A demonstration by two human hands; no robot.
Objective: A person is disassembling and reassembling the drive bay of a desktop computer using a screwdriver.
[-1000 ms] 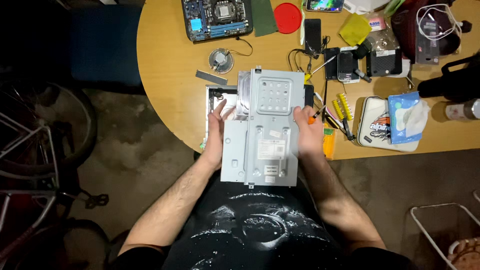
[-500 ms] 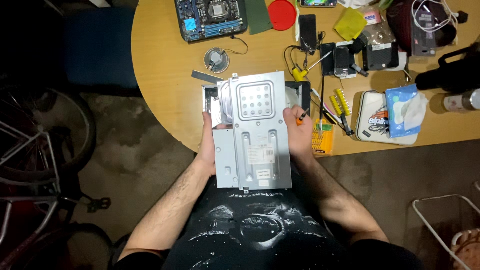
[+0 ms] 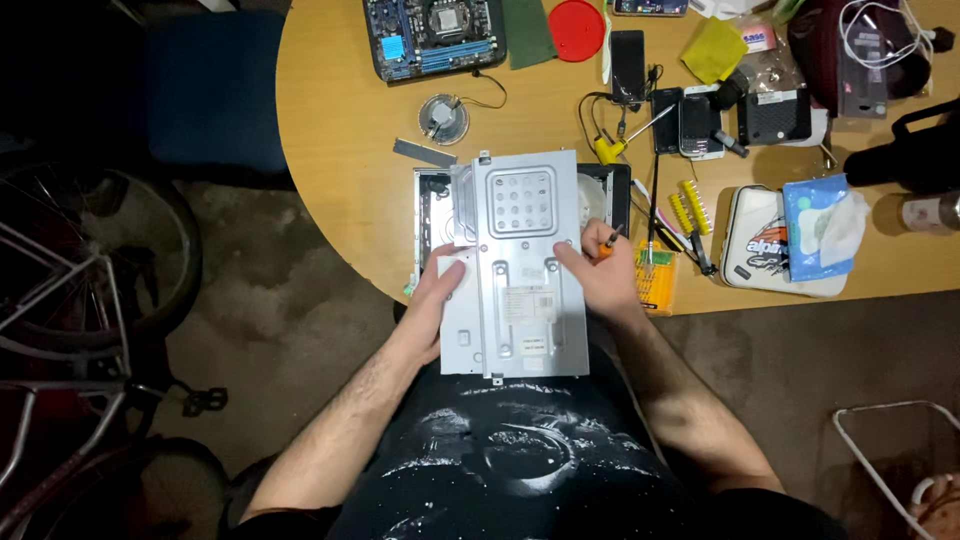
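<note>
1. At the far left, off the table, a bicycle wheel (image 3: pixel 90 270) stands on the floor beside a blue chair (image 3: pixel 215 85).
2. The left hand (image 3: pixel 440 290) grips the left edge of a grey metal bracket (image 3: pixel 515 270), thumb on top and fingers curled under it.
3. The metal bracket, a flat perforated plate, lies at the near edge of the round wooden table (image 3: pixel 340 150), overhanging toward the person's lap. It covers most of an open computer case (image 3: pixel 425 215) beneath. Over the last second the plate has slid nearer the body and squared up, which suggests it is being lifted clear of the case.
4. Behind it sit a cooling fan (image 3: pixel 443 115) and a blue motherboard (image 3: pixel 435 35).
5. The right hand (image 3: pixel 595 275) clamps the plate's right edge, also pinching an orange-handled screwdriver (image 3: pixel 608 243).
6. Farther right lie yellow screwdriver bits (image 3: pixel 690 205) and a tissue pack (image 3: pixel 815 225).
</note>
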